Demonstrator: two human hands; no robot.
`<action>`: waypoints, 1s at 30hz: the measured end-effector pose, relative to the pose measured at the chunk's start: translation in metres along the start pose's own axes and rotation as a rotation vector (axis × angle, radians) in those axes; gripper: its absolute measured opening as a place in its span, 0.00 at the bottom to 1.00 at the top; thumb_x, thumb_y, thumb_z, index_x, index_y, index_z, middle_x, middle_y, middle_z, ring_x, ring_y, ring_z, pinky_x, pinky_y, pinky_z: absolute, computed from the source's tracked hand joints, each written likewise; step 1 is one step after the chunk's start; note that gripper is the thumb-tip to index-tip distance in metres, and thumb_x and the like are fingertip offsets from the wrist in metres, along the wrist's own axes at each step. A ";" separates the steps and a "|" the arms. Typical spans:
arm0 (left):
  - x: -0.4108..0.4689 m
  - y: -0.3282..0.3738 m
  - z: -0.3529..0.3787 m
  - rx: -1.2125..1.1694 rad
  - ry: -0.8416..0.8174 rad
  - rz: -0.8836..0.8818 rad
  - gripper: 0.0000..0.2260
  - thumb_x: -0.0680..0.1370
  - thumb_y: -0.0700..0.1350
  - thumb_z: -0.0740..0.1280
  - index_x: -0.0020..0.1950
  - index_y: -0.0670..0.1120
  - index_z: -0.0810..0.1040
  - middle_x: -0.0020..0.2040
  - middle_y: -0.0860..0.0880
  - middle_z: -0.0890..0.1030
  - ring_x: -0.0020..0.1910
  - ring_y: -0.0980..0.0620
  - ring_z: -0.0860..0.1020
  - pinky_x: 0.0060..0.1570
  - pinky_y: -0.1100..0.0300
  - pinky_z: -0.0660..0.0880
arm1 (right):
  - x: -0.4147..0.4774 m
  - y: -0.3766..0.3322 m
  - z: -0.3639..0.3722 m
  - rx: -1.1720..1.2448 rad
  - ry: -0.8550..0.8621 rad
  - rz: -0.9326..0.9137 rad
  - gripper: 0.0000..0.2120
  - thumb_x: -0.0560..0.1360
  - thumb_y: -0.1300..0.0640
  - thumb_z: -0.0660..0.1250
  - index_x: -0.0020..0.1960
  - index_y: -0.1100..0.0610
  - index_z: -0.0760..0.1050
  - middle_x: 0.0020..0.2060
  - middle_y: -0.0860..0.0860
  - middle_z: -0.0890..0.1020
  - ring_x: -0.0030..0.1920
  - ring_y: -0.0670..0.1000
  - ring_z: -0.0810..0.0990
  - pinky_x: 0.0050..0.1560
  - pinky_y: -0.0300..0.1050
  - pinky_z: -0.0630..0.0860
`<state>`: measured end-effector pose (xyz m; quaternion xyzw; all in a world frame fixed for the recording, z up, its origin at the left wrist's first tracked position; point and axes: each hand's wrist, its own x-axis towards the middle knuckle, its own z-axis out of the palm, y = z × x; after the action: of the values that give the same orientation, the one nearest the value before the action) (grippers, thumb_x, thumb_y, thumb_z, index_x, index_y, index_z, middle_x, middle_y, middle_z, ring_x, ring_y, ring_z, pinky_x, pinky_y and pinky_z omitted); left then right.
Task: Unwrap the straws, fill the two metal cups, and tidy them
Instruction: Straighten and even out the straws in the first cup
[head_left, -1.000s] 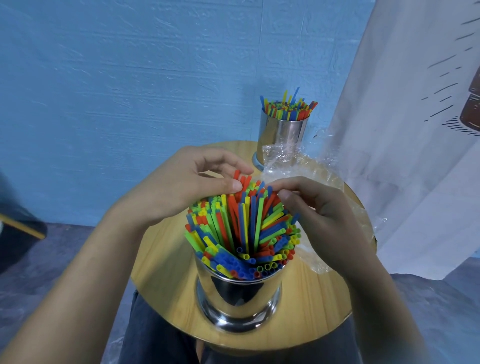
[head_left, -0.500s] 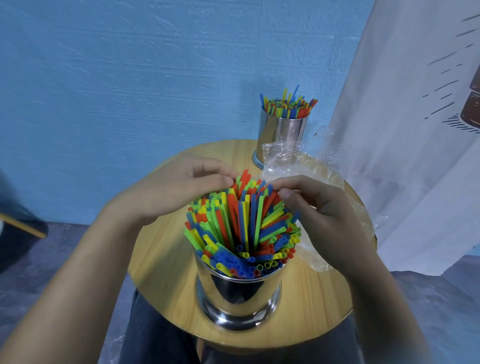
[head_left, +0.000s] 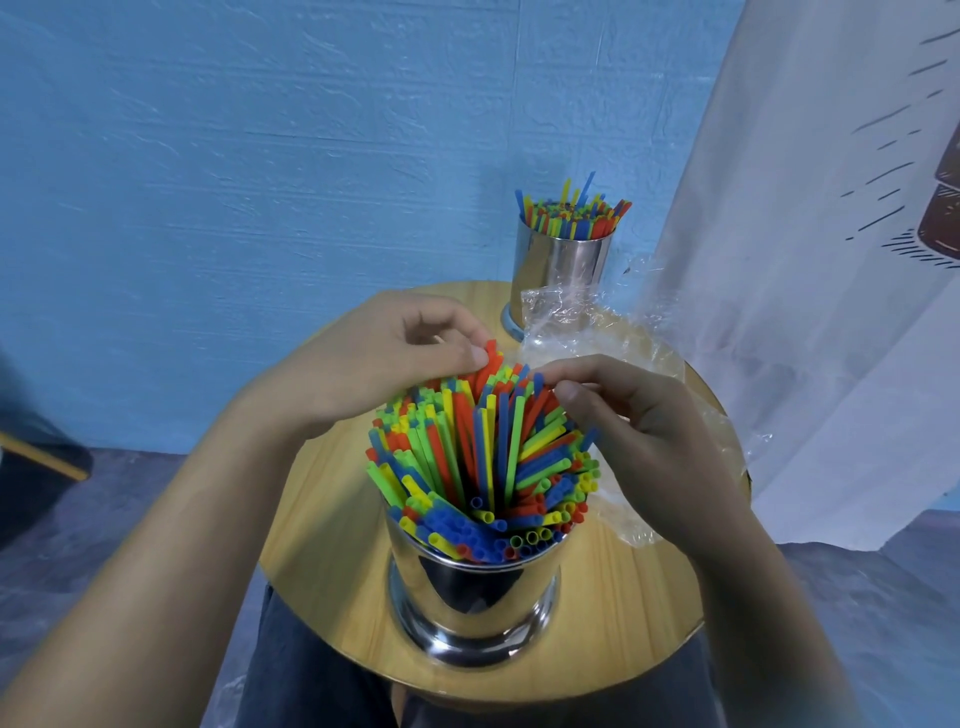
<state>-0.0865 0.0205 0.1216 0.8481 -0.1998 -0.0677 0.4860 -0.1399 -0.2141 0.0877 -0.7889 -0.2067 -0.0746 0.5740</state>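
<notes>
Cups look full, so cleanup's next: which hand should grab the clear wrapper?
Right. The wrapper lies at the right of the table, just beyond the right hand; the left hand would have to cross the straws.

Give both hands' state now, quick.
Left hand: pinches tall red plastic straw tips in the near shiny metal cup.
Right hand: pinches coloured straw tips at the bundle's right side.

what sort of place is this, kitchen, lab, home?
Probably a makeshift indoor recording corner, not a kitchen: a small round wooden table by a textured blue wall, a white printed cloth hung at right, straws in a metal cup.
</notes>
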 end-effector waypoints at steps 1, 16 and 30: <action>0.001 -0.001 -0.001 -0.005 0.001 0.006 0.04 0.78 0.51 0.73 0.50 0.53 0.85 0.46 0.49 0.86 0.48 0.51 0.85 0.56 0.51 0.80 | 0.000 0.000 0.000 0.002 -0.001 -0.003 0.10 0.81 0.51 0.61 0.53 0.43 0.81 0.47 0.41 0.86 0.54 0.48 0.85 0.49 0.37 0.81; 0.004 0.007 -0.012 -0.582 0.853 0.371 0.09 0.83 0.41 0.66 0.62 0.51 0.78 0.46 0.51 0.84 0.43 0.52 0.79 0.42 0.58 0.77 | -0.001 0.003 0.001 0.011 0.013 0.008 0.10 0.80 0.51 0.62 0.52 0.45 0.82 0.47 0.42 0.86 0.54 0.48 0.85 0.48 0.37 0.81; -0.010 -0.009 0.018 -0.650 0.791 0.134 0.04 0.81 0.41 0.69 0.49 0.49 0.77 0.46 0.49 0.86 0.33 0.53 0.77 0.35 0.60 0.75 | 0.002 -0.006 0.005 0.025 0.194 -0.017 0.09 0.77 0.47 0.65 0.53 0.42 0.82 0.48 0.38 0.86 0.53 0.41 0.84 0.49 0.31 0.77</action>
<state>-0.0984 0.0143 0.1043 0.5993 -0.0230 0.2309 0.7662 -0.1407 -0.2075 0.0918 -0.7688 -0.1576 -0.1529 0.6006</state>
